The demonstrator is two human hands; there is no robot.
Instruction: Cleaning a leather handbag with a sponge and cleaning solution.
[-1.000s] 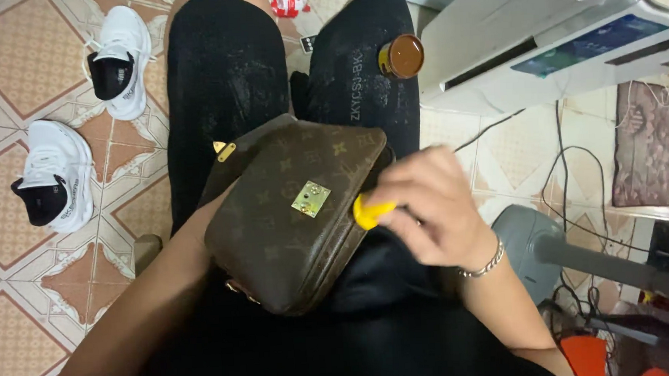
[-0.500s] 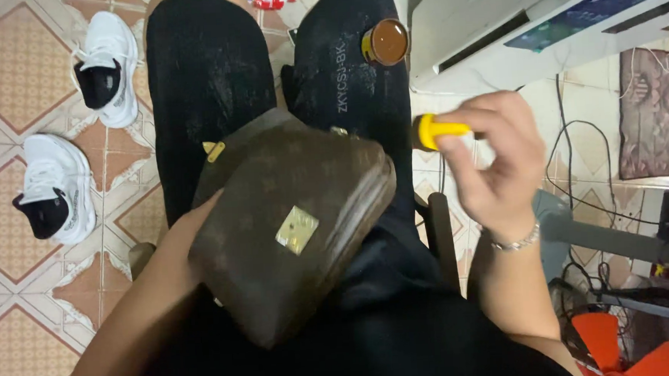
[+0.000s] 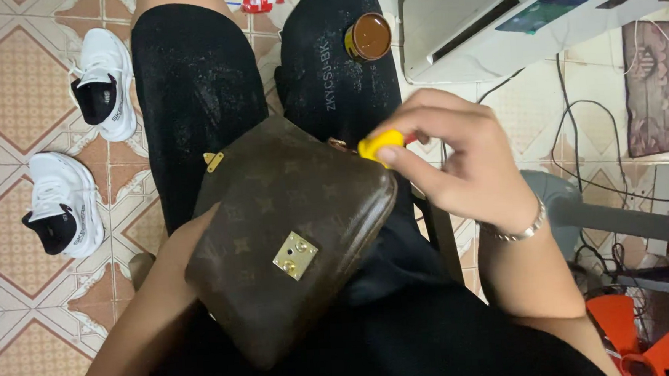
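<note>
A brown patterned handbag (image 3: 291, 228) with a small gold clasp rests on my lap, over black trousers. My left hand (image 3: 181, 253) grips its left side from below, fingers mostly hidden under it. My right hand (image 3: 455, 155) pinches a small yellow-handled tool (image 3: 380, 144) with a bit of red behind it, held at the bag's upper right edge. What the tool's tip touches is hidden by the bag. A silver bracelet sits on my right wrist.
A small round brown tin (image 3: 368, 37) sits on my right knee. Two white sneakers (image 3: 104, 82) (image 3: 60, 202) lie on the tiled floor at left. A white appliance (image 3: 539, 17) stands at upper right, with cables, a fan base and orange objects (image 3: 648, 339) lower right.
My right hand swung out to the right with the yellow tool half a second ago and has come back to the bag's upper right edge. The bag has tilted slightly.
</note>
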